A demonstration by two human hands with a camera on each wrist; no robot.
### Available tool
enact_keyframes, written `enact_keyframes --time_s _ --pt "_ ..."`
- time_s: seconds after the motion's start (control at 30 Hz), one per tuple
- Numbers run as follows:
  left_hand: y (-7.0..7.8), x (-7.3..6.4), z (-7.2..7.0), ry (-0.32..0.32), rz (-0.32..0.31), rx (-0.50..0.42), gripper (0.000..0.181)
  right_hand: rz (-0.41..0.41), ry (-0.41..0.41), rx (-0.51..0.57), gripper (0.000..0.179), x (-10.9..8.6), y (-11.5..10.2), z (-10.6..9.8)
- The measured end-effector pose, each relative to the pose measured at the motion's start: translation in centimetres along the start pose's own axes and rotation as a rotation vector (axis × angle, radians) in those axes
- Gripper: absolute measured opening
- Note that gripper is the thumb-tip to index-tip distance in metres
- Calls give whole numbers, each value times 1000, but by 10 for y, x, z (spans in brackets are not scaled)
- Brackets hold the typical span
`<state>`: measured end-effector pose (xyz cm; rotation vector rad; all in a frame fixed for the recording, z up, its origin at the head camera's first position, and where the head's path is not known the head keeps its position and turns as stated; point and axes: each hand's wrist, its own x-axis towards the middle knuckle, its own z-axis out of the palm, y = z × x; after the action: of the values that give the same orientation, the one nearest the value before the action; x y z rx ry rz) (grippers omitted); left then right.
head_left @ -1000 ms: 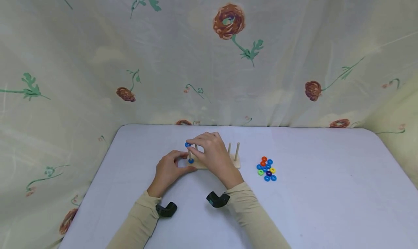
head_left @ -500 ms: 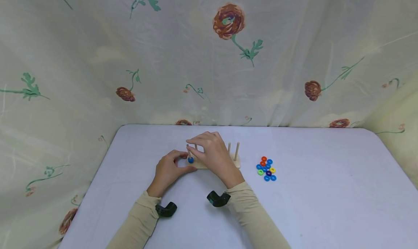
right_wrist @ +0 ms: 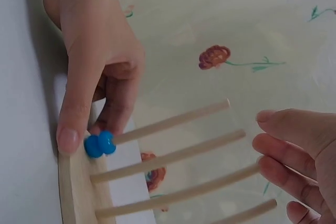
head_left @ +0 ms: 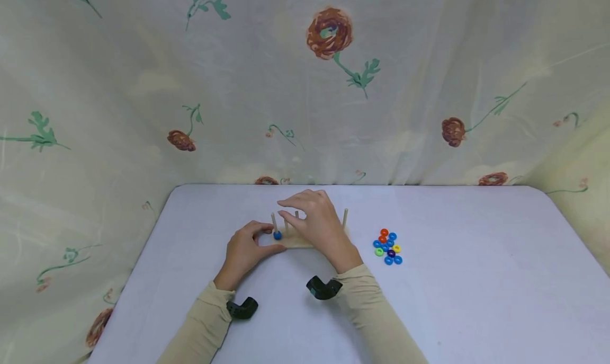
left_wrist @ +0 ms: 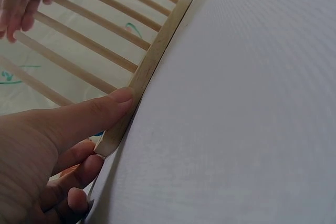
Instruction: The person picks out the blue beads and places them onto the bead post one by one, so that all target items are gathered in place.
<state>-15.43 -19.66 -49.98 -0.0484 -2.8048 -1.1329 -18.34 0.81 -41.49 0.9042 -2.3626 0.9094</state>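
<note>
A pale wooden peg board (head_left: 297, 242) stands on the white table, its upright pegs (right_wrist: 184, 156) in a row. My left hand (head_left: 243, 251) grips its left end, thumb along the front edge and fingers behind, as the left wrist view confirms. Two blue rings (right_wrist: 100, 144) sit stacked at the foot of the leftmost peg. Above the board, my right hand (head_left: 321, 223) hovers near the peg tops with thumb and index finger apart, holding nothing. In the head view it hides some of the middle pegs.
To the right of the board lies a loose cluster of small rings: several blue rings (head_left: 398, 260), red rings (head_left: 384, 232), a yellow ring (head_left: 397, 249), a green ring (head_left: 379, 251) and a dark purple ring (head_left: 391, 253). A flowered curtain (head_left: 381, 141) hangs behind the table (head_left: 476, 279).
A blue ring left my right fingers at the leftmost peg's top and slid down onto the other blue ring. My right hand then moved slightly right, thumb and finger parting. My left hand stayed put.
</note>
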Motion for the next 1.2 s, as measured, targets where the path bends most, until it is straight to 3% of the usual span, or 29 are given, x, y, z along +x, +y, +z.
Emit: enact_keyframes --time_s 0.47,0.9,1.2 --pt "1 -1 1 -7 -12 3 57 113 -33 15 24 -12 19 -30" --pt "1 -1 0 -2 -11 3 55 139 2 -2 22 -38 66 -75" --pt "2 -2 -2 -4 -9 -3 55 298 -83 -66 24 -65 98 -101"
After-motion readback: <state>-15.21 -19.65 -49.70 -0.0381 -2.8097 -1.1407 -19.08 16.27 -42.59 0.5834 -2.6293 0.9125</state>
